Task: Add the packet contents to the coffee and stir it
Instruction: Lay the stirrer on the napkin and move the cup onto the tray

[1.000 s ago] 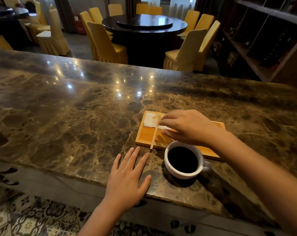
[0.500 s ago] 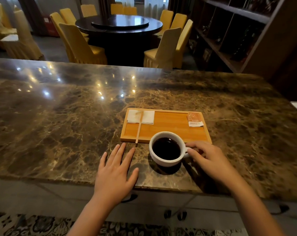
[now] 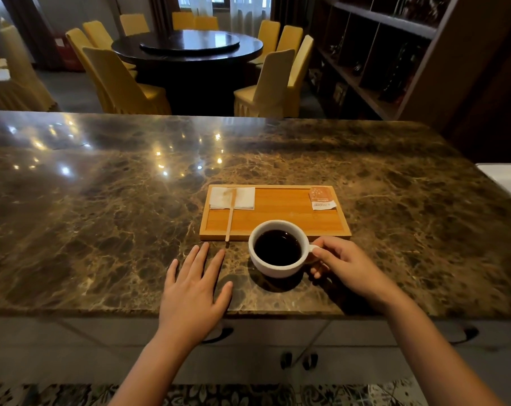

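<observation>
A white cup (image 3: 277, 268) full of black coffee stands on the marble counter, just in front of a wooden tray (image 3: 280, 221). My right hand (image 3: 348, 265) pinches the cup's handle from the right. My left hand (image 3: 194, 291) lies flat on the counter left of the cup, fingers spread, holding nothing. On the tray, an orange and white packet (image 3: 321, 197) lies in the far right corner. A wooden stir stick (image 3: 230, 218) rests across a white napkin (image 3: 242, 198) at the far left, its near end poking over the tray's front rim.
The brown marble counter (image 3: 101, 215) stretches wide to the left and behind the tray; its front edge runs just under my wrists. Beyond it stand a dark round table (image 3: 189, 46) with yellow chairs and dark shelves (image 3: 395, 54) at the right.
My right hand left the stick and napkin on the tray and came down to the cup's handle, which it now grips. The packet is uncovered. My left hand stayed flat.
</observation>
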A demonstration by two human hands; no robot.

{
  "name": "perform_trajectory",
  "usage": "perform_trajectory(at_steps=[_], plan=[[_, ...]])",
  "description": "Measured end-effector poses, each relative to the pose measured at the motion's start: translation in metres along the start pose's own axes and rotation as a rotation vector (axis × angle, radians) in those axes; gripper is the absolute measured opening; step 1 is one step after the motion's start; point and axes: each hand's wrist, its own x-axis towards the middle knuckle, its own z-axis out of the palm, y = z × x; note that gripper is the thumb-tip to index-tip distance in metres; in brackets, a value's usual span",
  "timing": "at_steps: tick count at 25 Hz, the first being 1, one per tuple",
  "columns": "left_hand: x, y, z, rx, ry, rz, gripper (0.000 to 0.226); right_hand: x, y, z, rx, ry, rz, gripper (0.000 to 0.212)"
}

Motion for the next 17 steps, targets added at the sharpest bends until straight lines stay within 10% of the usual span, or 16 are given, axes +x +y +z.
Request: perform_trajectory(at_steps=[17], plan=[[0.000, 0.000, 0.000, -0.006, 0.001, 0.009, 0.058, 0.067, -0.020, -0.046, 0.086, 0.084, -0.002, 0.020]])
